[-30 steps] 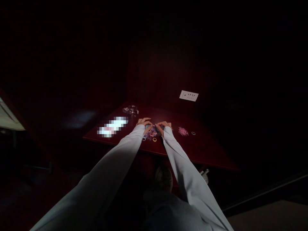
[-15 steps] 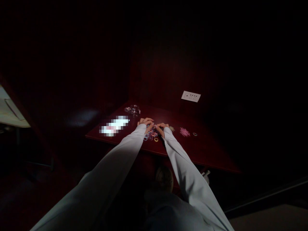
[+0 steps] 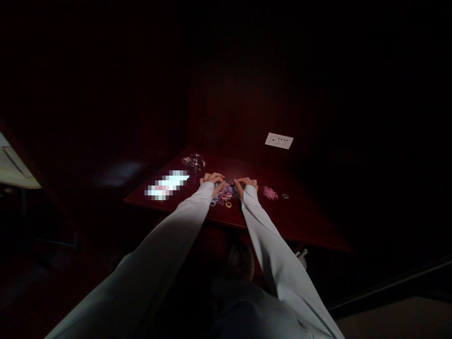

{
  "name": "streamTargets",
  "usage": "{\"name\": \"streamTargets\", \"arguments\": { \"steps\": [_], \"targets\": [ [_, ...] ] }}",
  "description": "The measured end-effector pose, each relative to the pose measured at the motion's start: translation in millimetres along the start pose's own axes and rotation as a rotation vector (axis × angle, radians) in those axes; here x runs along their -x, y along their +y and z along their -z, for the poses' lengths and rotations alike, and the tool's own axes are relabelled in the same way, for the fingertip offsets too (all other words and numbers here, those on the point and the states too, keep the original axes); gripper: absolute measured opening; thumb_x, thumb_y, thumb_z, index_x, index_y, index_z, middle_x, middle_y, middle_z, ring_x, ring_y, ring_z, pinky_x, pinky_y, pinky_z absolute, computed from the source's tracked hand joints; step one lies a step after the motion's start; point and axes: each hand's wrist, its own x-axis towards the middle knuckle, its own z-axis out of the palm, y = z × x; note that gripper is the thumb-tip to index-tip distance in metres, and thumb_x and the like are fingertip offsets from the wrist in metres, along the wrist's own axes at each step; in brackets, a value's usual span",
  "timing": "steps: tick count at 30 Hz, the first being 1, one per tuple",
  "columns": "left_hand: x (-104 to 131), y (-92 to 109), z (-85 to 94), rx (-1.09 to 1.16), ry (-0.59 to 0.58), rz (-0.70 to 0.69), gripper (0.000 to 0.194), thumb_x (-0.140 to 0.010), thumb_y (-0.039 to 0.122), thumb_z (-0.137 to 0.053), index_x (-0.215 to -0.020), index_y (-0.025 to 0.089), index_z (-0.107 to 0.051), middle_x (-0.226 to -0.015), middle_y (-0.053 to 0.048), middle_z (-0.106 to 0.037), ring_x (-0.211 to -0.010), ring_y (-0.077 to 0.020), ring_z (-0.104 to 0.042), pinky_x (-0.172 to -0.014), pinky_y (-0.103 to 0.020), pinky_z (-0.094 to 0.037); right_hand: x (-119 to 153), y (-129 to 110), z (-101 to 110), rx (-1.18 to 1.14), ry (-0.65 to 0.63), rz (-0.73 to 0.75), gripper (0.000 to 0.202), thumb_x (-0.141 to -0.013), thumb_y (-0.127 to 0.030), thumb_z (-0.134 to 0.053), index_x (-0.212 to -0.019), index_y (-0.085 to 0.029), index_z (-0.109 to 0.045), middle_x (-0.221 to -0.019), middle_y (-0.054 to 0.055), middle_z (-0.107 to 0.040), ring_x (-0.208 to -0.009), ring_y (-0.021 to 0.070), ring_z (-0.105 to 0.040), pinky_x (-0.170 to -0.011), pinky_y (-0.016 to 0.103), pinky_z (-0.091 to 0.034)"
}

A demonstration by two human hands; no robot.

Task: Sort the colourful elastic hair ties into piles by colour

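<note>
A mixed pile of small coloured hair ties lies on the dark red table, between my forearms. My left hand is at the pile's far left side, with its thumb and fingers drawn together. Across a small gap, my right hand is at the pile's right side, its fingers bent into a pinch. Anything between either hand's fingertips is too small and dark to name. To the right sits a heap of pink hair ties, with one greenish ring beside it.
A clear jar stands at the table's back left. In front of it lies a bright, blurred-out rectangle. A white socket plate is on the back panel. The surroundings are very dark.
My right hand has moved a little right, away from my left hand, uncovering more of the pile. My left hand stays nearly in place. The view has shifted slightly.
</note>
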Motion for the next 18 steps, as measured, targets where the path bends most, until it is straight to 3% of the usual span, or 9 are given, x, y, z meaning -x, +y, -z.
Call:
{"name": "streamTargets", "arguments": {
  "steps": [5,10,14,18],
  "targets": [
    [0.4,-2.5,-0.1,-0.005,-0.002,0.008,0.016,-0.091,0.027,-0.066,-0.078,0.025,-0.075,-0.126,0.002,-0.076,-0.120,-0.0280,-0.054,-0.106,-0.055,-0.036,-2.5,29.6,20.9,0.200,0.144,-0.140,0.039,-0.104,-0.047,-0.049,-0.095,-0.022,-0.078,-0.111,0.011,-0.070,-0.108,0.0285,-0.045,-0.094,0.044,-0.030],
    [0.0,-4.2,-2.3,-0.011,0.001,0.012,0.015,-0.090,0.026,-0.066,-0.078,0.026,-0.075,-0.124,0.002,-0.076,-0.120,-0.0282,-0.053,-0.106,-0.055,-0.035,-0.6,40.3,26.8,0.284,0.135,-0.161,0.032,-0.100,-0.040,-0.055,-0.097,-0.020,-0.079,-0.116,0.015,-0.066,-0.110,0.0316,-0.042,-0.093,0.047,-0.027],
    [-0.7,-3.3,-3.1,-0.019,-0.019,0.022,0.014,-0.090,0.028,-0.066,-0.080,0.027,-0.076,-0.126,0.003,-0.075,-0.120,-0.0266,-0.052,-0.106,-0.052,-0.033,1.9,28.9,21.8,0.232,0.035,-0.019,0.029,-0.099,-0.036,-0.055,-0.109,-0.025,-0.079,-0.119,0.011,-0.067,-0.110,0.0297,-0.044,-0.093,0.042,-0.030],
    [-1.5,-2.9,-3.5,-0.026,-0.030,0.023,0.011,-0.090,0.028,-0.068,-0.082,0.028,-0.076,-0.128,0.004,-0.074,-0.121,-0.0255,-0.051,-0.106,-0.049,-0.032,4.4,19.2,14.7,0.186,-0.137,0.204,0.031,-0.100,-0.051,-0.057,-0.111,-0.032,-0.079,-0.114,0.007,-0.068,-0.110,0.0275,-0.048,-0.093,0.039,-0.032]
  ]
}}
